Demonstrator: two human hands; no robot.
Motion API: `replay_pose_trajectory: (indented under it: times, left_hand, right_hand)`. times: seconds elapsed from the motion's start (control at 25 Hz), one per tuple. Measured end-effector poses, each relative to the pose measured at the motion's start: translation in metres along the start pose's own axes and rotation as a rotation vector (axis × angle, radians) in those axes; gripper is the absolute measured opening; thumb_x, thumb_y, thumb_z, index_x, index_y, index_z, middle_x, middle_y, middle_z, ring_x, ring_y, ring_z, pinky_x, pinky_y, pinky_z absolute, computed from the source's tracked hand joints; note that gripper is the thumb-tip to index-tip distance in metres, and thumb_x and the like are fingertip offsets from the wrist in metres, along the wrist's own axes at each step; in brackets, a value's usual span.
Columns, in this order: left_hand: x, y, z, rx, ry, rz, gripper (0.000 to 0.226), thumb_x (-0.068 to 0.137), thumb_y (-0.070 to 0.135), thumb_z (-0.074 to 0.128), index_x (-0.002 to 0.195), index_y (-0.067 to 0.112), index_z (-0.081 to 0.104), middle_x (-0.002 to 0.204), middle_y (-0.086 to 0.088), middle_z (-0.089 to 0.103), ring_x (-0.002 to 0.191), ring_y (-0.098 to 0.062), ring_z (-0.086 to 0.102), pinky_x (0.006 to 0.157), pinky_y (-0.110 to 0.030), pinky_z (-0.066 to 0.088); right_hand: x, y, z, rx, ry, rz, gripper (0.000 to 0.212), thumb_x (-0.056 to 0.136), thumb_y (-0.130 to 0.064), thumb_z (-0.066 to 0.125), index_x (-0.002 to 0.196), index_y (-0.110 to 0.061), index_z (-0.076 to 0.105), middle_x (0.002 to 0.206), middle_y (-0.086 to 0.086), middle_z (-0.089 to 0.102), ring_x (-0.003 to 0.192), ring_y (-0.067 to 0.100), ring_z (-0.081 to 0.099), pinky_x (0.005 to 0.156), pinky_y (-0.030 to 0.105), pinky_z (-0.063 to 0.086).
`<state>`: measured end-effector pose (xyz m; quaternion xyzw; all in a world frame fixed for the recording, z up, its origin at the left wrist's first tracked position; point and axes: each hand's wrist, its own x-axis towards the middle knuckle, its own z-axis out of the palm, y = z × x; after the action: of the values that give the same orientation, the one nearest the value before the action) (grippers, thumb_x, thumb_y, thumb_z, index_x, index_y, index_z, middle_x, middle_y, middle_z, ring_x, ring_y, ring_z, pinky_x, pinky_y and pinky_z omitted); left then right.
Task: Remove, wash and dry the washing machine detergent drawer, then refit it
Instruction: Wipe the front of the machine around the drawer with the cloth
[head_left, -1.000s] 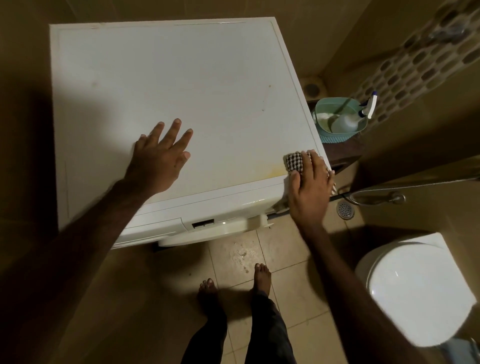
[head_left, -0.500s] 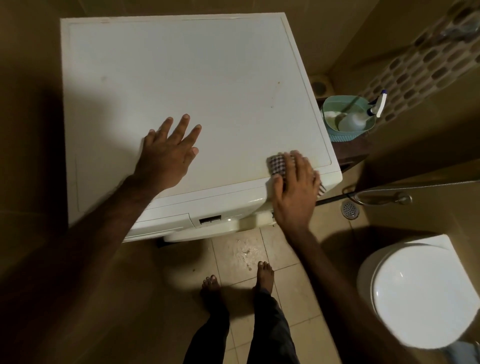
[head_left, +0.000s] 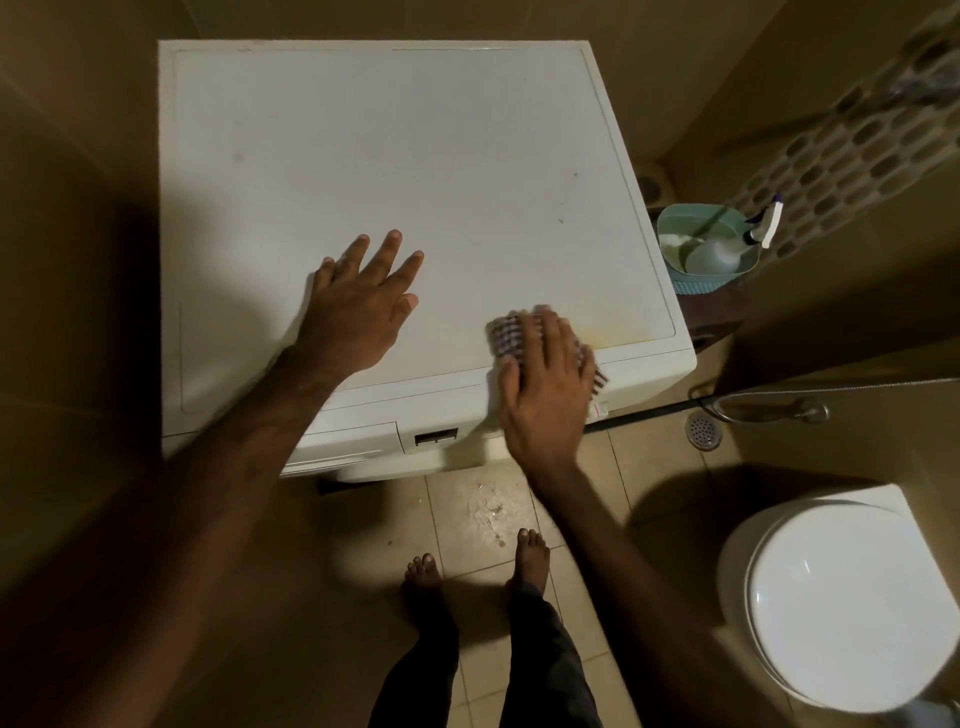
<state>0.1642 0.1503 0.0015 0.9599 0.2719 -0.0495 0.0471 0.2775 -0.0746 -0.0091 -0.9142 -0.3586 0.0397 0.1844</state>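
Note:
I look down on a white front-loading washing machine (head_left: 415, 156). My left hand (head_left: 358, 306) rests flat on its top with the fingers spread. Near the top's front right edge, my right hand (head_left: 545, 384) presses a checked cloth (head_left: 506, 335) flat against the surface; the cloth sticks out past the fingertips and at the right of the palm. The detergent drawer front (head_left: 348, 441) shows at the machine's upper left front, sitting closed, next to a small dark display (head_left: 435, 436).
A teal tub (head_left: 701, 244) holding a spray bottle (head_left: 727, 247) stands to the machine's right. A white toilet (head_left: 847, 597) fills the lower right. A hose and floor drain (head_left: 702, 431) lie between them. My bare feet stand on the tiled floor (head_left: 478, 519).
My right hand has slid the cloth leftward along the machine top's front edge, away from the right corner. My left hand stays planted on the top.

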Motion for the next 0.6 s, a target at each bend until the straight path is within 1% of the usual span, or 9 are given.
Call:
replay_pose_trajectory:
  times: [0.08,0.16,0.24,0.32,0.4,0.44,0.48,0.56,0.6]
  left_hand:
    - [0.0,-0.001,-0.003,-0.014,-0.002,0.003,0.057,0.107,0.045,0.035,0.161,0.028,0.028,0.171,-0.003,0.019,0.155,-0.037,0.023,0.112,-0.063,0.032]
    - [0.001,-0.005,-0.007,-0.078,-0.015,0.002,0.057,0.107,0.048,0.037,0.161,0.033,0.027,0.172,0.003,0.016,0.157,-0.031,0.018,0.116,-0.06,0.029]
    - [0.002,-0.015,-0.014,-0.219,-0.066,-0.005,0.056,0.105,0.048,0.045,0.159,0.039,0.03,0.171,0.012,0.015,0.158,-0.02,0.015,0.121,-0.055,0.027]
    - [-0.008,-0.03,-0.023,-0.385,-0.109,-0.036,0.061,0.1,0.044,0.061,0.156,0.039,0.038,0.169,0.016,0.019,0.156,-0.012,0.018,0.124,-0.047,0.026]
    - [-0.026,-0.041,-0.029,-0.376,-0.075,-0.027,0.073,0.092,0.041,0.074,0.156,0.031,0.041,0.169,0.009,0.023,0.155,-0.016,0.025,0.123,-0.047,0.029]
    - [-0.035,-0.046,-0.031,-0.316,-0.04,-0.016,0.078,0.089,0.043,0.076,0.157,0.026,0.041,0.169,0.003,0.025,0.155,-0.022,0.027,0.122,-0.05,0.031]
    - [-0.042,-0.052,-0.033,-0.257,-0.02,-0.015,0.082,0.088,0.046,0.077,0.157,0.022,0.04,0.169,-0.002,0.025,0.154,-0.027,0.029,0.12,-0.054,0.031]
    - [-0.05,-0.067,-0.039,-0.196,-0.065,-0.056,0.086,0.088,0.053,0.073,0.159,0.022,0.035,0.17,-0.005,0.022,0.155,-0.031,0.025,0.118,-0.058,0.03]
    - [-0.052,-0.077,-0.042,-0.18,-0.121,-0.088,0.088,0.089,0.057,0.07,0.16,0.024,0.031,0.171,-0.003,0.018,0.156,-0.031,0.022,0.119,-0.058,0.028]
  right_hand:
    - [-0.023,-0.033,0.01,-0.02,-0.127,-0.263,0.059,0.109,-0.041,0.035,0.165,-0.023,0.031,0.173,0.003,0.026,0.16,0.023,0.022,0.131,0.053,0.013]
    - [-0.04,-0.021,0.007,-0.057,-0.193,-0.393,0.06,0.11,-0.044,0.033,0.167,-0.024,0.024,0.175,0.002,0.019,0.162,0.021,0.014,0.132,0.051,0.009]
    - [-0.034,0.013,-0.002,-0.065,-0.142,-0.276,0.061,0.11,-0.046,0.031,0.166,-0.024,0.026,0.175,0.001,0.019,0.162,0.021,0.015,0.131,0.054,0.011]
    - [-0.016,0.032,-0.006,-0.027,-0.053,-0.056,0.059,0.109,-0.044,0.031,0.164,-0.022,0.032,0.174,0.002,0.025,0.161,0.022,0.019,0.129,0.058,0.015]
    - [-0.008,0.01,0.003,0.001,0.01,0.074,0.058,0.109,-0.042,0.032,0.164,-0.022,0.033,0.173,0.003,0.026,0.161,0.023,0.019,0.128,0.06,0.016]
    - [-0.011,-0.015,0.01,-0.002,-0.006,0.036,0.059,0.109,-0.042,0.032,0.165,-0.022,0.031,0.174,0.004,0.023,0.161,0.024,0.018,0.129,0.06,0.014]
    - [-0.022,-0.04,0.017,-0.011,-0.065,-0.086,0.06,0.11,-0.043,0.03,0.166,-0.024,0.027,0.175,0.005,0.019,0.162,0.025,0.015,0.13,0.059,0.012]
    - [-0.052,-0.069,0.024,-0.032,-0.202,-0.373,0.061,0.111,-0.045,0.027,0.168,-0.027,0.018,0.177,0.004,0.011,0.163,0.024,0.01,0.131,0.056,0.008]
    - [-0.059,-0.065,0.025,-0.044,-0.234,-0.439,0.061,0.111,-0.045,0.027,0.168,-0.028,0.016,0.177,0.004,0.01,0.163,0.023,0.008,0.131,0.055,0.008]
